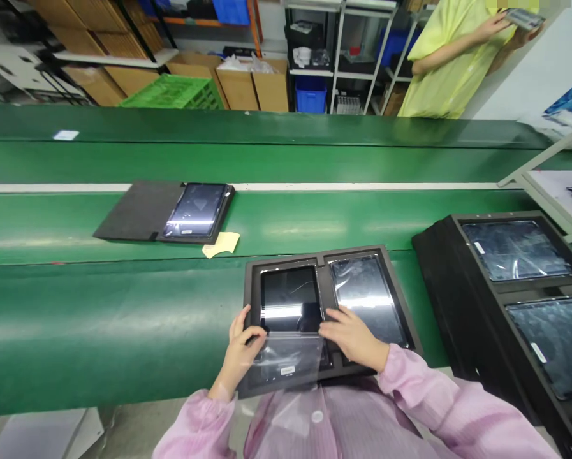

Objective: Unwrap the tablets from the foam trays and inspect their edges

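Observation:
Both my hands are over a black foam tray (pixel 326 319) with two compartments, each holding a dark-screened tablet. My left hand (pixel 242 347) grips the left edge of a clear plastic film (pixel 288 363) with a small white label. My right hand (pixel 350 335) lies at the film's upper right corner, its fingers on the film. The film covers the lower part of the left tablet (pixel 290 299) and hides the tray's near edge there. The right tablet (pixel 369 299) has a glossy, reflective surface and sits beyond my right hand.
A wide green conveyor belt (pixel 123 223) runs across the view. On it lie an opened black case with a tablet (pixel 194 210) and a yellow paper (pixel 221 244). Stacked black trays with tablets (pixel 515 252) stand to the right. A co-worker in a yellow smock (pixel 451 64) holds a device beyond the belt.

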Available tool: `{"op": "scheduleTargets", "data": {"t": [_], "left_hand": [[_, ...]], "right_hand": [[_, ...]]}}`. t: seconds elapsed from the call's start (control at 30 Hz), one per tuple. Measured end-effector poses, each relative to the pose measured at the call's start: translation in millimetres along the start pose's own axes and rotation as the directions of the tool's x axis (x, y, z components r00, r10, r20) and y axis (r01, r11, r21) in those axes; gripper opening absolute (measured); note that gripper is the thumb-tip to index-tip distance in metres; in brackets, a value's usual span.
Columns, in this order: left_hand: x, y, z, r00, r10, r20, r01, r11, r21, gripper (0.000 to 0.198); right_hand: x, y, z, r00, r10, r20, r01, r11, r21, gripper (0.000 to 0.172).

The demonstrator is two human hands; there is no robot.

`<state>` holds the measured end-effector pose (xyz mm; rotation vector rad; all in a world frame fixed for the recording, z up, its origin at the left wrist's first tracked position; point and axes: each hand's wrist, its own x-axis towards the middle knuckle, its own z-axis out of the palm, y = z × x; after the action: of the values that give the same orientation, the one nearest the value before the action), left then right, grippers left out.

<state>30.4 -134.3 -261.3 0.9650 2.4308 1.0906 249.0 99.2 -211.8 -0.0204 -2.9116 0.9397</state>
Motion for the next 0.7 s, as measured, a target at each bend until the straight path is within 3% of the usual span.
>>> {"op": "scheduleTargets", "data": {"t": [0.03,0.13,0.2,0.27,0.37,0.47,0.57,0.7], "left_hand": [[9.0,3.0,1.9,0.999,-0.025,-0.042,0.028,0.998,0.060,0.013],[39.4,17.9,4.3,0.973,-0.182,-0.143,0.206,0.963,0.177,0.063],[55.7,26.5,2.6,0.941,-0.317,-0.115,0.333,0.930,0.157,0.087],[65.2,29.7,-0.5,0.913,-0.406,-0.052,0.409,0.907,0.103,0.097],[68.8,24.7,-3.2,0.891,-0.453,0.002,0.452,0.890,0.058,0.104],[68.1,16.8,-2.0,0.880,-0.474,0.013,0.473,0.880,0.043,0.106],[68.4,12.6,-0.2,0.873,-0.488,0.018,0.487,0.873,0.024,0.108],[68.6,11.3,-0.5,0.863,-0.504,0.024,0.504,0.864,-0.001,0.107]], "right_hand": [[-2.1,3.8,6.6,0.992,-0.090,0.091,0.094,0.995,-0.044,0.037],[-2.9,1.6,19.1,0.953,-0.236,0.191,0.254,0.964,-0.077,0.043],[4.6,-2.2,17.6,0.950,-0.266,0.166,0.292,0.944,-0.155,0.045],[18.7,-2.0,11.0,0.952,-0.284,0.113,0.304,0.915,-0.266,0.040],[47.1,6.0,2.0,0.960,-0.278,0.016,0.268,0.906,-0.327,0.015],[79.3,19.7,-0.9,0.992,-0.075,-0.104,0.063,0.991,-0.116,0.011],[110.7,35.7,-1.3,0.962,0.198,-0.188,-0.185,0.979,0.084,0.018],[128.2,44.1,-3.5,0.943,0.268,-0.200,-0.243,0.960,0.141,0.029]]}}
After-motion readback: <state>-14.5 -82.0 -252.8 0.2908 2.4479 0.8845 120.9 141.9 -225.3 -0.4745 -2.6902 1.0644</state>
